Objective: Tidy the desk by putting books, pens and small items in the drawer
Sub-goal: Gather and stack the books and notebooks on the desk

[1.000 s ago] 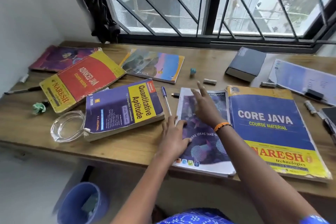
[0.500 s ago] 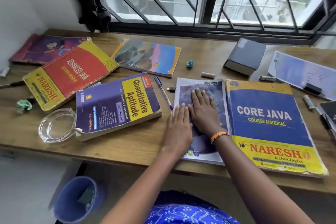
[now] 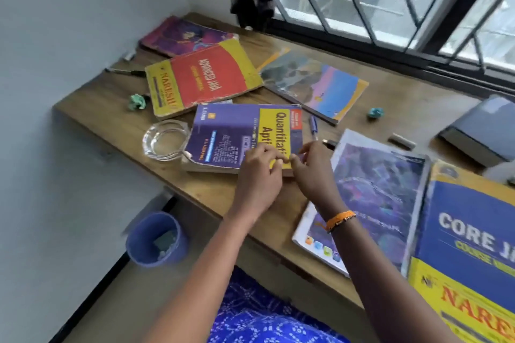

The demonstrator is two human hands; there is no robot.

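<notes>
The purple and yellow "Quantitative Aptitude" book lies flat on the wooden desk. Both hands meet at its near right corner. My left hand curls its fingers over the cover there. My right hand, with an orange band on the wrist, hooks its fingers at the book's right edge. A blue pen lies just right of the book. Further right lie a purple notebook and the "Core Java" book. No drawer is in view.
A glass ashtray touches the book's left side. Behind it lie a red "Advanced Java" book, a colourful book, and crumpled paper balls. A dark book sits far right. A blue bin stands under the desk.
Both hands left the purple notebook and moved left to the corner of the "Quantitative Aptitude" book. My head turned left and down.
</notes>
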